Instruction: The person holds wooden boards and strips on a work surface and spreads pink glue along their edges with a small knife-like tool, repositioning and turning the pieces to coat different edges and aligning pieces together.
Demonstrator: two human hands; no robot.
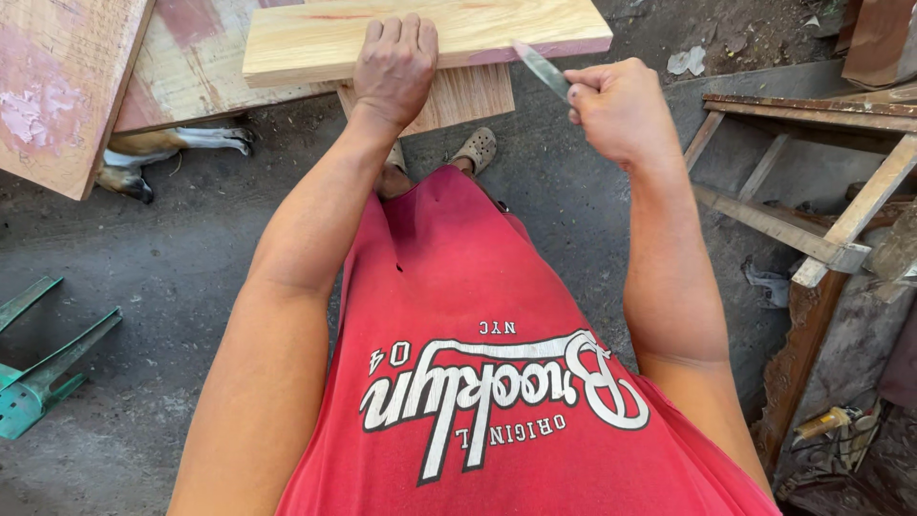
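Observation:
My left hand [394,65] lies palm down on the near edge of a pale wooden plank [497,24], fingers curled over its top. My right hand [616,107] is closed around a thin metal blade [541,69] that angles up and left, its tip over the plank's right part. The plank rests on a reddish wooden board [473,96] beneath it.
Pink-stained wooden boards [57,86] lie at top left, with an animal's legs [172,148] on the ground below them. A wooden frame [812,191] stands at right, a green metal stand [38,373] at left. Grey sandals [475,148] show on my feet.

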